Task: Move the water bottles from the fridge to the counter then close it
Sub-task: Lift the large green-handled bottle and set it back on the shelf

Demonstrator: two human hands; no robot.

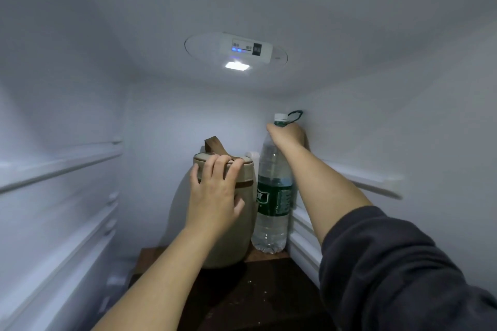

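White fridge walls [80, 75] close round a dark shelf [269, 298]. Your bottle [273, 196] stands upright in the far right corner, long axis vertical, just beside a beige flask [217, 250] on its left. Your right hand [289, 134] has it, curled round the neck under the cap. Your left hand [215, 191] rests spread on the flask, fingers [224, 162] laid over the lid rim, gripping nothing. Both probably need drawing near, toward you.
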